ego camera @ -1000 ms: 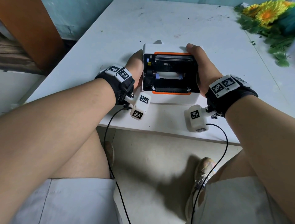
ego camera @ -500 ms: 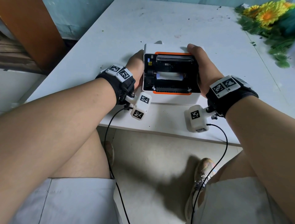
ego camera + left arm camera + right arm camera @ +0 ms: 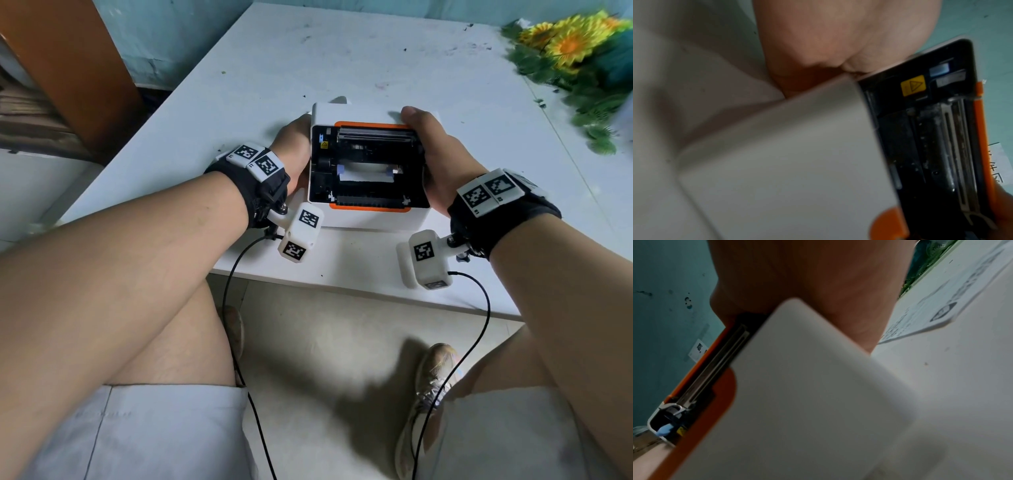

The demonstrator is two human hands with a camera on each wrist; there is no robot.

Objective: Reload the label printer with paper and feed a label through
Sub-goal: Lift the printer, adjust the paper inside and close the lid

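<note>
The label printer [image 3: 368, 168] sat near the front edge of the white table [image 3: 376, 68], its lid swung open so the dark inside faced up, ringed by an orange trim; the left hand [image 3: 294, 150] cupped its left side and the right hand [image 3: 435, 161] wrapped its right side, thumb hooked over the far top corner; both were grasping the printer's body, though how the fingers lay underneath I could not tell; a strip of white paper [image 3: 363, 171] lay across the middle of the bay between two small blue guides, so I judged the loading itself nearly done, with the step in hand being to steady the machine and check how the paper sat; the next move, as I read it, called for bringing the lid down squarely with the paper's leading edge lying over the front roller, then pressing a feed button, which I could not find in any view; pinching the paper crooked under the lid looked the likeliest slip; as for writing, a small yellow sticker [image 3: 912, 85] with a warning triangle sat inside the left wall of the bay, its text too small to read; a white printed label [image 3: 937, 305] lay on the table beside the right hand, its print blurred; artificial sunflowers [image 3: 575, 44] lay at the far right corner; no brand name showed anywhere.
</note>
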